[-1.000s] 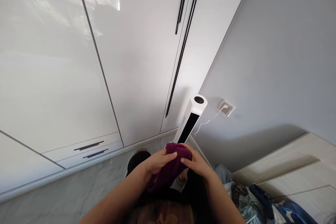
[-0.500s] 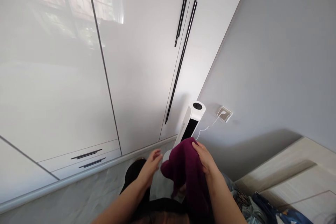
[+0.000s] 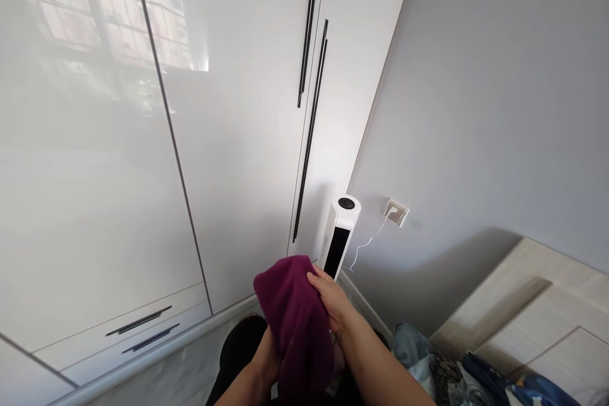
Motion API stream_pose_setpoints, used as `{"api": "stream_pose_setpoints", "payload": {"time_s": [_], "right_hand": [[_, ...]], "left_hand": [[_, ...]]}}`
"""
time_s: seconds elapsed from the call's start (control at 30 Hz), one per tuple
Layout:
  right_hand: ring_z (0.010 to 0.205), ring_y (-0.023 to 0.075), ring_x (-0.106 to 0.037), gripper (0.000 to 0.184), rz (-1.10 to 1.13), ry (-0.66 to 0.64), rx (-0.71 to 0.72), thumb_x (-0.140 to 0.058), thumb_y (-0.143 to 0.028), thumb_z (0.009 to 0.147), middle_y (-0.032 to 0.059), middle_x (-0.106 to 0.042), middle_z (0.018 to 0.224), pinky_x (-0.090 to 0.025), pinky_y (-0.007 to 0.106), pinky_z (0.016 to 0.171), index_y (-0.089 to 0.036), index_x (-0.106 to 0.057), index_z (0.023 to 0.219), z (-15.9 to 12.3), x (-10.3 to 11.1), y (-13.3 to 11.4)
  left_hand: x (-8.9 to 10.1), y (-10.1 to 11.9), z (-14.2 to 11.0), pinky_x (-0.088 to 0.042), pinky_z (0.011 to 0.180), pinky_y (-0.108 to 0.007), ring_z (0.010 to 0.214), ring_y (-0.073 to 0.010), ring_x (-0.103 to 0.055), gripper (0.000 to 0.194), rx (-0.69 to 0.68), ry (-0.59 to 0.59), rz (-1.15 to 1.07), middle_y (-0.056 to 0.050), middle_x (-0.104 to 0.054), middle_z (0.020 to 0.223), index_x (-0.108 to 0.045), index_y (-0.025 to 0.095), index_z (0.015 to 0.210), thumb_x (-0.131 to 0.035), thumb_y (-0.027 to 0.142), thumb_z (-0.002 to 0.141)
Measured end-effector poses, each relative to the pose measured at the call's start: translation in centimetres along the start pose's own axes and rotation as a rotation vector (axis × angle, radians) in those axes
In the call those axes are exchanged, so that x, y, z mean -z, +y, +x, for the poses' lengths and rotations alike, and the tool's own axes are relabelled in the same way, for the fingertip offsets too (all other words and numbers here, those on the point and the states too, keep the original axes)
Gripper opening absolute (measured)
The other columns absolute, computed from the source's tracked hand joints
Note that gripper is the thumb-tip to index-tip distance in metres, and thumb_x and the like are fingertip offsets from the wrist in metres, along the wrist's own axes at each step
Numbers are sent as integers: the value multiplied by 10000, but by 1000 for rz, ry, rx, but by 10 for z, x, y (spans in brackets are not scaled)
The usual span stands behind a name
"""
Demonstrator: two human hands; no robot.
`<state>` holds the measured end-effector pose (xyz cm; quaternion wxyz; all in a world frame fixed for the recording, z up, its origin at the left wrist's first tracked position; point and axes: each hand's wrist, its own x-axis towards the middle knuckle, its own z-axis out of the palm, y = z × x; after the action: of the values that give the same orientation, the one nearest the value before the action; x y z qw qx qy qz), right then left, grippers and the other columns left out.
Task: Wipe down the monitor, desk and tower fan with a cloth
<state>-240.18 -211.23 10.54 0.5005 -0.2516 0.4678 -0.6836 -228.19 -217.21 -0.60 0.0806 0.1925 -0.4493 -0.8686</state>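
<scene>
A dark purple garment (image 3: 295, 323) hangs in front of me at the bottom centre. My right hand (image 3: 333, 301) is closed on its upper right edge, thumb and fingers pinching the cloth. My left hand (image 3: 266, 358) is lower, mostly hidden behind the garment; only its wrist and heel show, so its fingers cannot be made out.
Glossy white wardrobe doors (image 3: 228, 139) with long black handles (image 3: 311, 120) fill the left and centre, with drawers (image 3: 137, 330) low down. A white tower fan (image 3: 339, 238) stands in the corner by a wall socket (image 3: 396, 212). A bed (image 3: 533, 311) with crumpled clothes (image 3: 442, 371) lies to the right.
My right hand has lifted the purple garment higher and leftward so it hangs down. My left hand let go, then dropped behind the cloth. The view has shifted right.
</scene>
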Motion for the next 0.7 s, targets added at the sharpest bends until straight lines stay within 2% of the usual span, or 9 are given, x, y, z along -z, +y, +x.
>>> {"api": "stream_pose_setpoints", "payload": {"time_s": [0.1,0.17,0.23,0.3,0.37,0.43,0.5,0.6,0.7], "right_hand": [[959,265,-754,562,-165,103,36,-944,-576,633,20,-822,939,-581,434,945,-274,-821,1091,8,33,4],[912,244,-727,543,-270,174,70,-927,-609,633,26,-805,904,-559,413,945,-248,-825,1025,11,59,14],[851,226,-692,505,-345,177,106,-889,-644,675,25,-788,871,-545,401,916,-236,-826,965,11,81,23],[819,211,-659,455,-427,99,127,-874,-641,718,18,-774,860,-535,385,889,-236,-824,919,8,95,29],[821,203,-644,456,-480,32,100,-870,-654,741,16,-761,869,-530,375,873,-237,-820,918,3,101,29],[864,210,-660,534,-444,29,27,-845,-715,757,24,-765,938,-539,385,875,-250,-814,1016,-2,103,26],[1020,236,-694,665,-375,21,16,-843,-765,741,48,-776,1131,-538,415,966,-284,-786,1197,-8,102,21],[1309,310,-647,937,-314,-192,82,-901,-803,636,107,-701,1428,-452,472,1156,-299,-712,1403,-18,98,16],[1287,370,-672,949,-260,-410,24,-903,-834,587,141,-749,1337,-430,538,1184,-250,-770,1323,-28,93,17]], "left_hand": [[1,17,-11,-542,1140,-652,1397,-498,-605,1170,-5,38,-221,-128,-765,1318,-673,323,1364,-493,1110,517],[4,24,-19,-574,1112,-629,1383,-478,-629,1182,-16,3,-271,-120,-775,1320,-682,342,1377,-456,1129,524],[7,28,-24,-584,1108,-605,1380,-466,-640,1094,-18,-3,-217,-126,-784,1318,-680,315,1396,-629,1031,570],[10,30,-27,-565,1136,-589,1384,-462,-642,991,-21,40,-117,-146,-794,1298,-670,253,1412,-848,797,602],[10,31,-27,-539,1168,-577,1388,-460,-642,945,-28,95,-47,-167,-807,1262,-676,203,1393,-922,653,599],[9,33,-26,-521,1189,-567,1381,-458,-649,891,-19,104,-12,-166,-821,1222,-714,204,1322,-928,661,587],[4,38,-26,-516,1196,-552,1355,-451,-671,794,0,74,11,-134,-838,1175,-764,244,1208,-927,697,577],[-5,51,-28,-516,1193,-533,1317,-435,-699,632,17,6,39,-75,-855,1117,-812,296,1041,-902,749,610],[-15,69,-34,-509,1206,-499,1341,-414,-686,587,34,-74,28,-61,-855,1117,-829,289,953,-853,797,662]]}}
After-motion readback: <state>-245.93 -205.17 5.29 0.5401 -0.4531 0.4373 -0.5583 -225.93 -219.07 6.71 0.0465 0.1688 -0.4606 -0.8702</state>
